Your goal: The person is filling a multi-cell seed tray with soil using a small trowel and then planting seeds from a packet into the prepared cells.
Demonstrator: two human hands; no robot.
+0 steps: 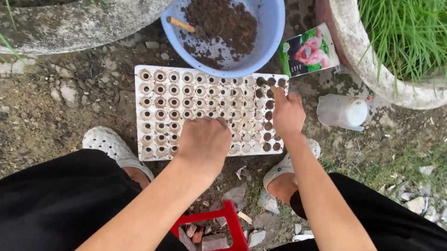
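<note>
Gravelly ground w/ white seed tray [156, 101]; right hand [287, 113] fingers pinched over far-right cells, left hand [204, 142] fisted mid-tray.

Bare forearms, no sleeves; black clothing [49, 211] over both legs; white perforated clogs [107, 143] on both feet.
</note>
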